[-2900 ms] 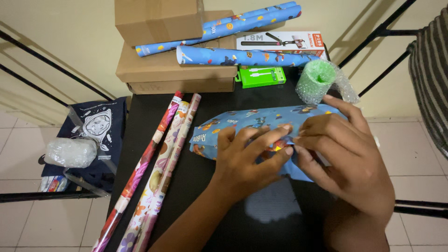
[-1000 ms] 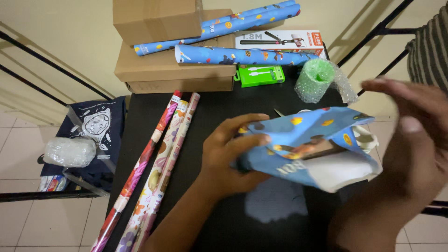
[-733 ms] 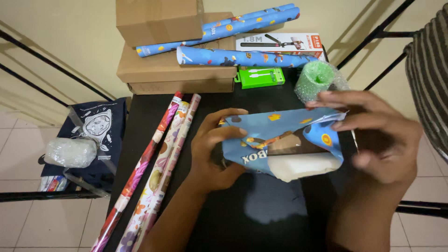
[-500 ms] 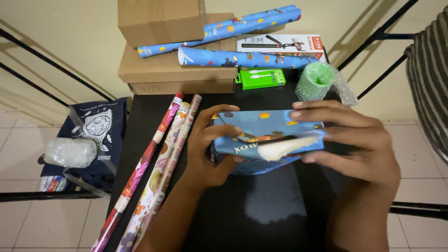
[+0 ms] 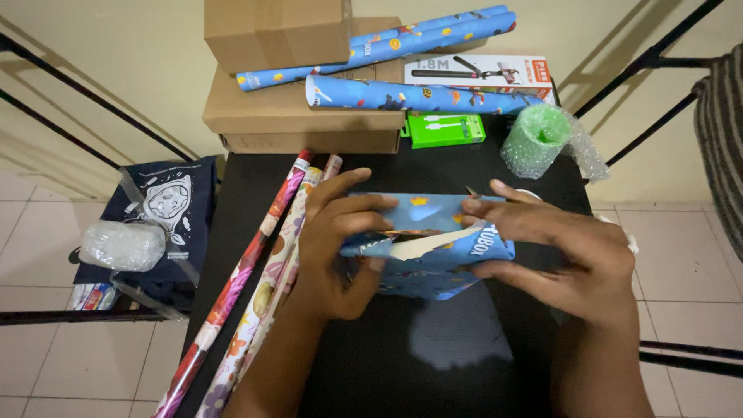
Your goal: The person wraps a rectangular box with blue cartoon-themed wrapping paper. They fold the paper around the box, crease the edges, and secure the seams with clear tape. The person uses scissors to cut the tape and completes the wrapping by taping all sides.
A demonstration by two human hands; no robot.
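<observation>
Seen from above, both hands grip a parcel in blue patterned wrapping paper at the middle of a black table. The left hand is curled around its left end; the right hand pinches the right end, fingers closed on a paper flap. Patterned paper rolls lie along the table's left edge.

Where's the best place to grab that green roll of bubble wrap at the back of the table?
Grip the green bubble wrap roll around its upright side wall, coming from above and the near side. It stands on end with its hollow top open, while loose clear wrap trails off its right side.
</observation>
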